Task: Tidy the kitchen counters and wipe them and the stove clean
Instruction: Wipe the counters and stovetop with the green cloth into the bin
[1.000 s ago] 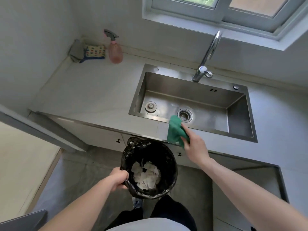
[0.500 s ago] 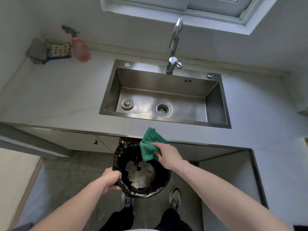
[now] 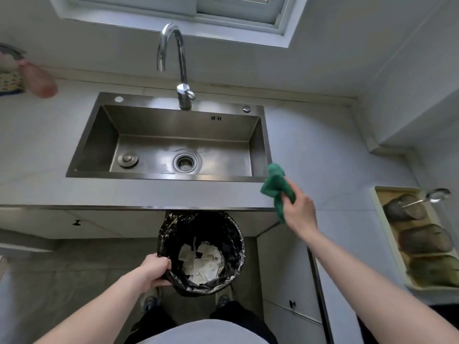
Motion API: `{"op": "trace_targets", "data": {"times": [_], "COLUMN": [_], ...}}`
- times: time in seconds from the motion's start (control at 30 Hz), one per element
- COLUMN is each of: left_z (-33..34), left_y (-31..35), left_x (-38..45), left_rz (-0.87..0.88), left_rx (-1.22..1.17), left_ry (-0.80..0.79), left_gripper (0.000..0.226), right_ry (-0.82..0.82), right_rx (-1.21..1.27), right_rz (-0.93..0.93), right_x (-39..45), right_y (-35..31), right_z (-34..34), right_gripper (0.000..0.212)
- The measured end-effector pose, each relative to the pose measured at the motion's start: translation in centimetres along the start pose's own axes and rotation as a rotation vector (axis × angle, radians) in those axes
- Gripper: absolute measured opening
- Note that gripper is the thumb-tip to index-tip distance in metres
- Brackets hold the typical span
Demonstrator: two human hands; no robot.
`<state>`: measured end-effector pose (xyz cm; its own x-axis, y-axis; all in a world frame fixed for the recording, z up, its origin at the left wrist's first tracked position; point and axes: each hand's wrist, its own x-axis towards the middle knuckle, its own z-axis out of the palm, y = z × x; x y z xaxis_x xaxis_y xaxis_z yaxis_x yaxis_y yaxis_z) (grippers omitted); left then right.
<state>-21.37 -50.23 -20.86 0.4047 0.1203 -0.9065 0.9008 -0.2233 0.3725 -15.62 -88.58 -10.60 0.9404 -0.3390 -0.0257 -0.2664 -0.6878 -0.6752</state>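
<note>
The pink spray bottle (image 3: 41, 81) is blurred, and the left edge crops the patterned cloth (image 3: 8, 81).

Steel sink (image 3: 94, 142) with curved faucet (image 3: 182, 78) under a window (image 3: 173, 11). Pink spray bottle (image 3: 41, 80) at far left. At right, a tray (image 3: 380, 219) of dark rounded items, ladle (image 3: 432, 196) resting across.

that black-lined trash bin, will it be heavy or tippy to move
Probably light: the trash bin seems to hold only paper scraps. The left hand grips one rim edge alone, so it may tilt. The bin liner looks crinkly and could slip.
</note>
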Motion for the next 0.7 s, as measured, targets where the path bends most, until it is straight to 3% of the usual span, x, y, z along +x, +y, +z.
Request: {"op": "trace_targets", "data": {"times": [0.17, 0.4, 0.7], "left_z": [6.2, 11.3, 13.5], "left_y": [0.8, 2.2, 2.7], "left_x": [-0.8, -1.4, -2.5], "left_rz": [-0.004, -0.019, -0.021], "left_rx": [-0.022, -0.040, -0.042], "left_ry": [-0.008, -0.024, -0.001], "left_gripper": [0.026, 0.027, 0.024], "right_ry": [0.085, -0.154, -0.384], "right_rx": [-0.179, -0.282, -0.299], "right_rz": [0.199, 0.341, 0.086], "right_x": [5.4, 7.0, 0.8], "right_y": [8.4, 13.1, 8.3], "right_z": [-5.6, -4.7, 2.4], "right_gripper": [0.046, 0.045, 0.052]}}
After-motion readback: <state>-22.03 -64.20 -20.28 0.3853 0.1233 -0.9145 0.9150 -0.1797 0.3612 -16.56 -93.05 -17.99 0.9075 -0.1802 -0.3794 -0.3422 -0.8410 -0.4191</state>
